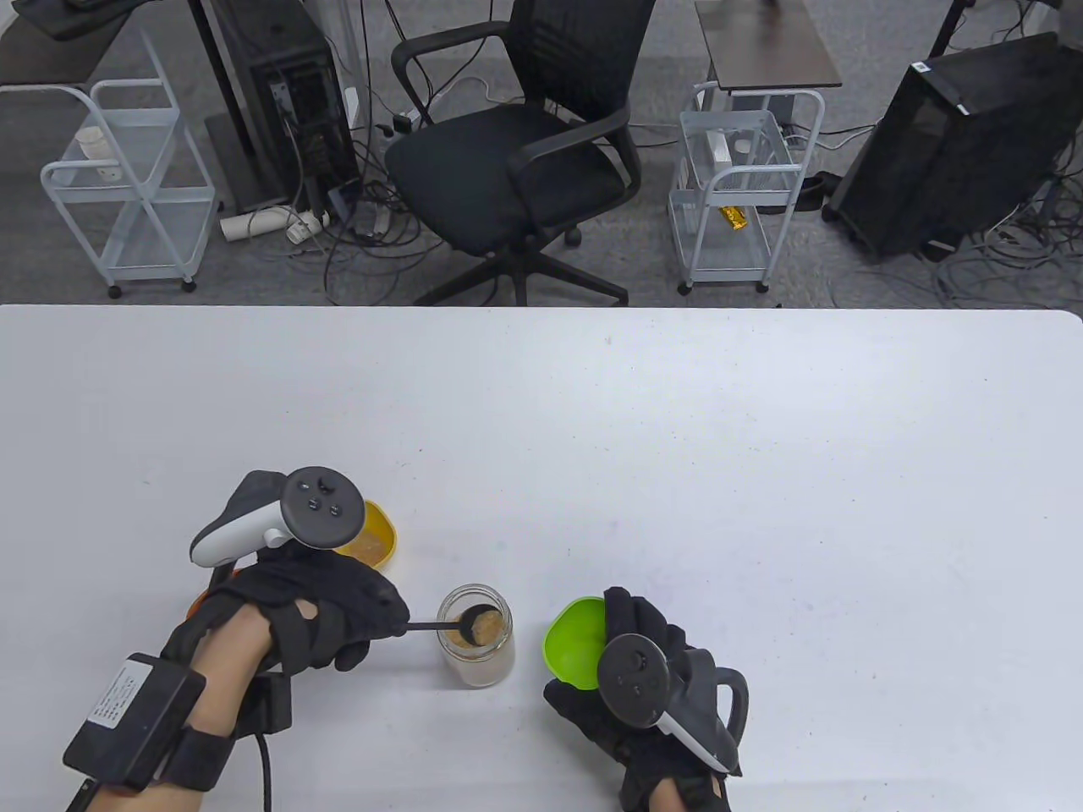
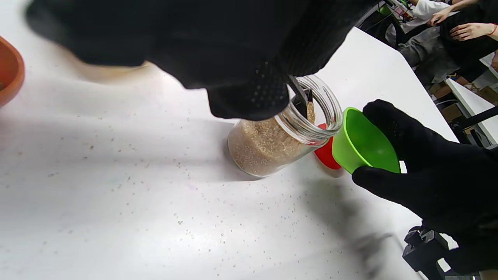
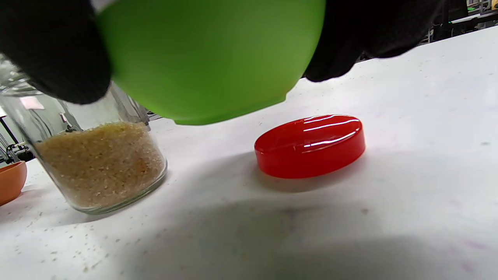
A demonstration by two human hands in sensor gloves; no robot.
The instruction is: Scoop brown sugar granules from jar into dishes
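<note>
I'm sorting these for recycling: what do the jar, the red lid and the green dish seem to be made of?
Jar: clear glass by the look, see-through with a thick, glinting rim.
Red lid: glossy plastic, probably; sharp highlights streak its top.
Green dish: likely plastic, opaque, smooth with a duller sheen.

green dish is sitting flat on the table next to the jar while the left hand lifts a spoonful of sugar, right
Not quite. The green dish is not on the table: the right hand holds it lifted and tilted beside the jar, as the right wrist view shows. The left hand does hold a loaded spoon over the jar.
</note>
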